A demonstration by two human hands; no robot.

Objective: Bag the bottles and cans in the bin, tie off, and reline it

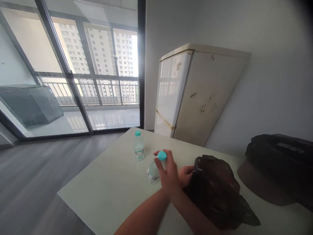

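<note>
The bag (215,192) is blackish and translucent. Left of it, the near bottle (153,169) and far bottle (139,143) are clear, with turquoise caps (137,133) and white labels (139,152) bearing dark print. The tabletop (110,186) under the bag is pale greenish white. Beyond it, the fridge (207,78) is off-white, blotched brown, with gold trim (166,120).

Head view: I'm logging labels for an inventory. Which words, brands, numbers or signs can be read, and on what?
No text can be read.
Farther bottle: print too small.
Nearer bottle, in the right hand: print too small and blurred.
Dark object at far right: faint pale mark, illegible.
Refrigerator: no readable lettering.
</note>
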